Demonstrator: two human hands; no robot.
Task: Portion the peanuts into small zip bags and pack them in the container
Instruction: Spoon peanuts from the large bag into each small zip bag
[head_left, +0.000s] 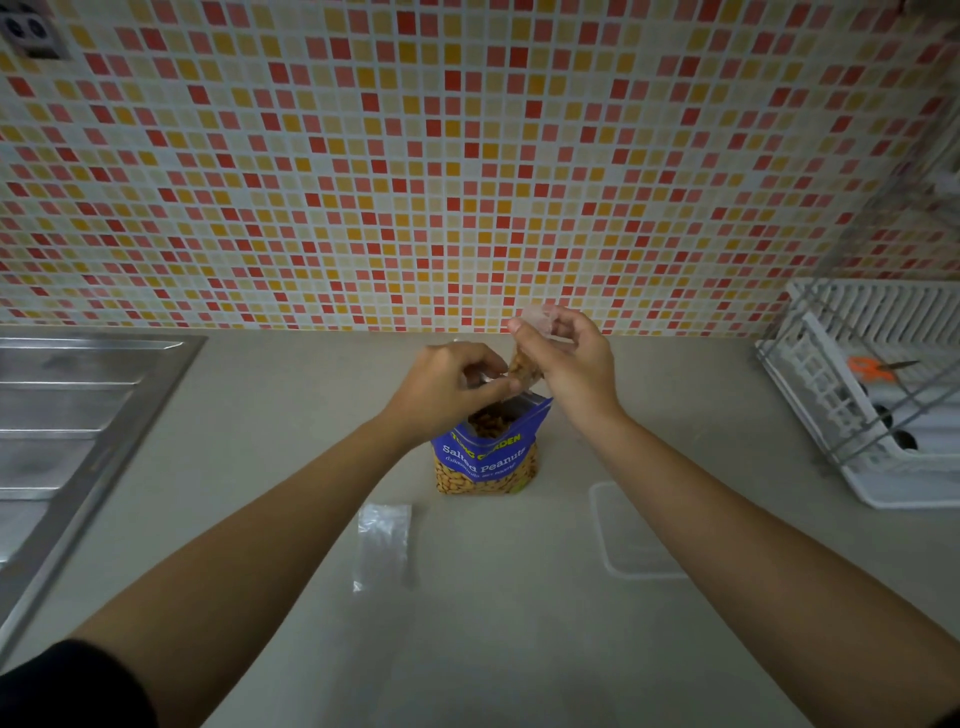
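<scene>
Clear plastic small zip bag (523, 365), part-filled with peanuts, long axis roughly 1 to 7 o'clock, held just above the open mouth of the blue peanut pouch (485, 457). Right hand (569, 364) pinches its upper end; left hand (447, 382) appears to pinch the lower end from 9 o'clock. Clear container (626, 543) lies at the pouch's 4 o'clock, beneath the right forearm, so nearer that hand; spare bags (384, 540) at 7 o'clock.

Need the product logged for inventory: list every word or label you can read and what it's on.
"Salted Peanuts": white letters on the blue peanut bag.
"...DEN": end of the yellow brand line above it; the rest is unclear.
Small script line beneath "Salted Peanuts": too small to read.
Nothing else carries readable text.
</scene>
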